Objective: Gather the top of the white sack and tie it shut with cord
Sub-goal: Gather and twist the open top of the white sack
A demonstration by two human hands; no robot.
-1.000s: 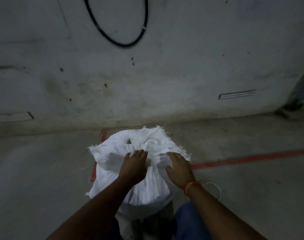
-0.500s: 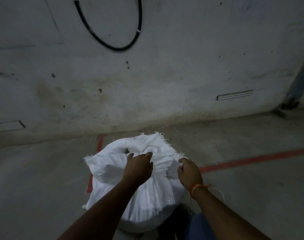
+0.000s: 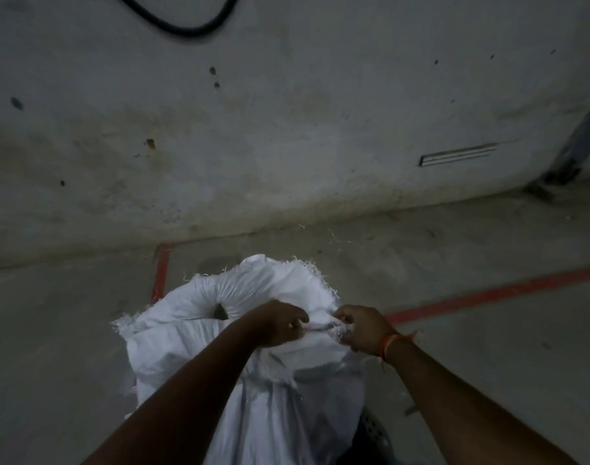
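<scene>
While the white sack (image 3: 253,364) stands on the concrete floor (image 3: 488,347) near the wall (image 3: 287,129), the left hand (image 3: 280,325) and right hand (image 3: 364,328) pinch a gathered strip of its top fabric between them.

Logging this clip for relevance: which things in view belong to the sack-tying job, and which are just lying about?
In use:
- white woven plastic sack
- thin pale cord stretched between the hands
- left hand
- right hand

Lying about:
- black looped cable on the wall
- red painted floor line
- orange thread wristband
</scene>
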